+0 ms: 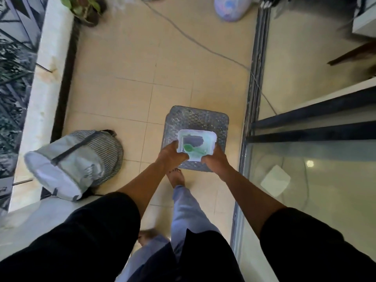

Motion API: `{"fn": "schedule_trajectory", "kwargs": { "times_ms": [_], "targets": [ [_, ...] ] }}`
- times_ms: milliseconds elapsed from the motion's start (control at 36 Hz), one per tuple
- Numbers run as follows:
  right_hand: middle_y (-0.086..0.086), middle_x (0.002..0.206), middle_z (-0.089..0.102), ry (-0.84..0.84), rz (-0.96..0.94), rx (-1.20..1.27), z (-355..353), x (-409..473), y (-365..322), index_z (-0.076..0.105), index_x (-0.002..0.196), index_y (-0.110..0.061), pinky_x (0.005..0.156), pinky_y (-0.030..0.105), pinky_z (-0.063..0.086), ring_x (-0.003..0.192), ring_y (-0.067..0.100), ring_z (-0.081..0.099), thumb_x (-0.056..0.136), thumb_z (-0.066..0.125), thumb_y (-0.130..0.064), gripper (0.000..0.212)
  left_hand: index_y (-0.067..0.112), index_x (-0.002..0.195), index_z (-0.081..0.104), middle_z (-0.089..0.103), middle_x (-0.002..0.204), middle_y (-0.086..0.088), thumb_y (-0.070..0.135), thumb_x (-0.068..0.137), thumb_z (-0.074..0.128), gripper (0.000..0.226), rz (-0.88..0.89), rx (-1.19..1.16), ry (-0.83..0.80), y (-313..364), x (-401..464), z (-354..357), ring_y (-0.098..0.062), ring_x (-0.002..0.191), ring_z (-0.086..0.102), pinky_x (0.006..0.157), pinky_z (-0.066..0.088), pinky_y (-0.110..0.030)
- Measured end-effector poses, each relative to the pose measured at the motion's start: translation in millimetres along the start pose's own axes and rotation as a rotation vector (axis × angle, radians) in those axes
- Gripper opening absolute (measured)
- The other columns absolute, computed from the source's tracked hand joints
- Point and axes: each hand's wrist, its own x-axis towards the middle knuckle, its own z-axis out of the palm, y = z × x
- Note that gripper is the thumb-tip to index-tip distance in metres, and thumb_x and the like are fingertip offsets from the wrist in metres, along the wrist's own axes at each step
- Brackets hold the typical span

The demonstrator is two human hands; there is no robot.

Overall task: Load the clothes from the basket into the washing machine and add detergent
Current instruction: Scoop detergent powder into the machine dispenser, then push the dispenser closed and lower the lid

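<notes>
- Beige floor tiles (126, 64) are seen from above on a narrow balcony, bounded on the left by a pale low wall (38, 98) and on the right by a sliding glass door (305, 180) in a dark frame.
- Both arms are stretched forward and down, black sleeves covering them to the elbows.
- The left hand (172, 154) is curled around the near left corner of a white plastic tub (196, 144), thumb over the rim.
- The right hand (216, 159) is closed on the tub's near right corner, so the tub is gripped from both sides, the hands kept apart by its width.
- A green scoop (192, 150) is seen lying inside the open tub.
- The tub is held over a grey woven stool (197, 121) standing on the tiles; whether it touches the stool cannot be told.
- A striped fabric laundry basket (75, 161) is tipped on its side against the left wall, well apart from the tub.
- A grey cable (203, 45) is trailed across the floor.
- A potted plant (85, 9) is placed at the far left corner.
</notes>
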Motion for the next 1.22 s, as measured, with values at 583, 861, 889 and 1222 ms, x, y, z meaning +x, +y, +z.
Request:
{"fn": "schedule_trajectory", "kwargs": {
  "times_ms": [583, 861, 889, 1222],
  "targets": [
    [0.007, 0.128, 0.068, 0.16, -0.122, 0.064, -6, -35, -23, 0.063, 0.128, -0.019, 0.097, 0.037, 0.054, 0.109, 0.023, 0.065, 0.095, 0.06, -0.015, 0.033, 0.019, 0.123, 0.068, 0.071, 0.122, -0.016, 0.024, 0.09, 0.071, 0.033, -0.117, -0.521, -0.001, -36, -36, -39, -0.027, 0.095, 0.067, 0.087, 0.059, -0.042],
    [0.004, 0.105, 0.074, -0.002, -0.461, 0.108, 37, -100, -114, 0.072, 0.11, -0.022, 0.088, 0.044, 0.06, 0.097, 0.025, 0.073, 0.095, 0.061, -0.007, 0.024, 0.026, 0.121, 0.067, 0.075, 0.115, -0.002, 0.022, 0.099, 0.06, 0.024, 0.092, -0.669, 0.226, -90, -139, -91, -0.023, 0.101, 0.067, 0.094, 0.057, -0.046],
    [0.003, 0.101, 0.076, -0.016, -0.503, 0.103, 47, -109, -123, 0.073, 0.105, -0.028, 0.088, 0.047, 0.06, 0.094, 0.023, 0.074, 0.093, 0.063, -0.01, 0.024, 0.026, 0.121, 0.067, 0.075, 0.116, -0.002, 0.022, 0.099, 0.06, 0.023, 0.114, -0.688, 0.259, -99, -151, -96, -0.024, 0.104, 0.068, 0.097, 0.056, -0.047],
    [0.015, 0.09, 0.078, -0.405, -0.834, 0.133, 192, -292, -193, 0.073, 0.088, -0.019, 0.065, 0.022, 0.052, 0.069, 0.012, 0.069, 0.089, 0.069, -0.003, 0.017, 0.02, 0.117, 0.073, 0.077, 0.113, -0.005, 0.012, 0.105, 0.052, 0.026, 0.188, -0.98, 0.701, -248, -314, -114, -0.024, 0.103, 0.072, 0.087, 0.06, -0.037]
  ]
}}
